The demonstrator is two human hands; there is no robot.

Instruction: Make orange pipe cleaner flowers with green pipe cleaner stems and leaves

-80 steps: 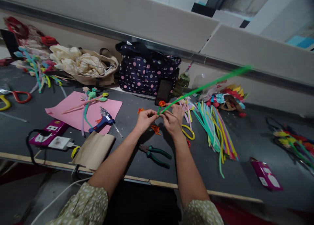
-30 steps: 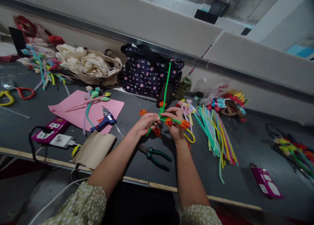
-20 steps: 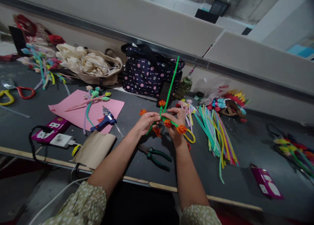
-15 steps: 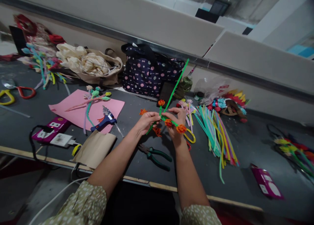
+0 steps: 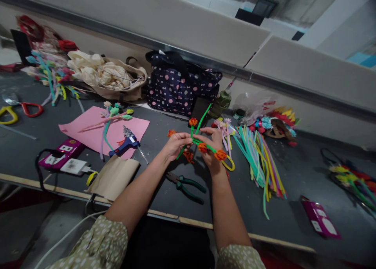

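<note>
Between both hands is a green pipe-cleaner stem with orange pipe-cleaner flowers (image 5: 220, 155), one standing up and others hanging to the right. My left hand (image 5: 177, 145) pinches the stem where its branches meet. Close beside it, my right hand (image 5: 213, 143) has thumb and fingers closed on the green pipe cleaner (image 5: 203, 118), whose free end points up and away. Loose orange pieces (image 5: 188, 156) show on the table just below and beyond my left hand. Pliers with green handles (image 5: 189, 187) lie beneath the hands. Yellow-handled scissors (image 5: 230, 164) are partly hidden behind my right wrist.
Right of the hands lies a bundle of coloured pipe cleaners (image 5: 258, 159). A blue glue gun (image 5: 125, 147) rests on pink paper (image 5: 85, 120) to the left. A dark patterned bag (image 5: 169, 87) and a green bottle (image 5: 221, 103) stand at the back. A purple box (image 5: 320, 218) lies right.
The long green pipe cleaner that stood up from my hands now shows a much shorter, slightly curved free end. The lower right orange flower has shifted slightly right.
</note>
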